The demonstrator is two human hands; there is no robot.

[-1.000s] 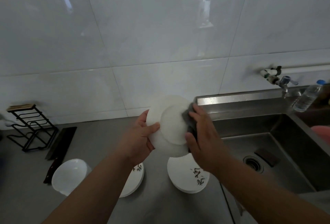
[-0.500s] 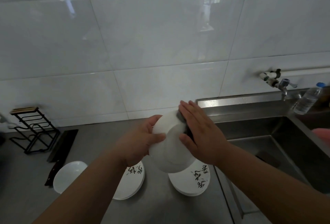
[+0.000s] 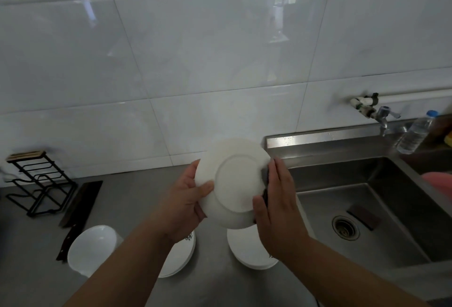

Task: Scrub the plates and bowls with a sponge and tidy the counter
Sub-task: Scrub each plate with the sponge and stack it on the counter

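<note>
A white plate (image 3: 234, 181) is held up above the counter with its underside and foot ring facing me. My left hand (image 3: 188, 201) grips its left rim, thumb on the underside. My right hand (image 3: 278, 199) holds a dark sponge (image 3: 265, 179) against the plate's right edge, fingers straight over it and thumb on the plate's underside. Most of the sponge is hidden by my fingers. Below, on the steel counter (image 3: 122, 204), lie a white bowl (image 3: 91, 248), a stack of plates (image 3: 181, 255) under my left forearm and another stack of plates (image 3: 247, 248).
A steel sink (image 3: 367, 208) with a drain and a dark pad lies to the right, a tap (image 3: 381, 113) and a water bottle (image 3: 413, 135) behind it. A black wire rack (image 3: 36, 184) and a cleaver (image 3: 78, 206) sit at the left. Tiled wall behind.
The plate turned from edge-on back to showing its underside. My right hand slid with the sponge from the plate's top rim down to its right edge.
</note>
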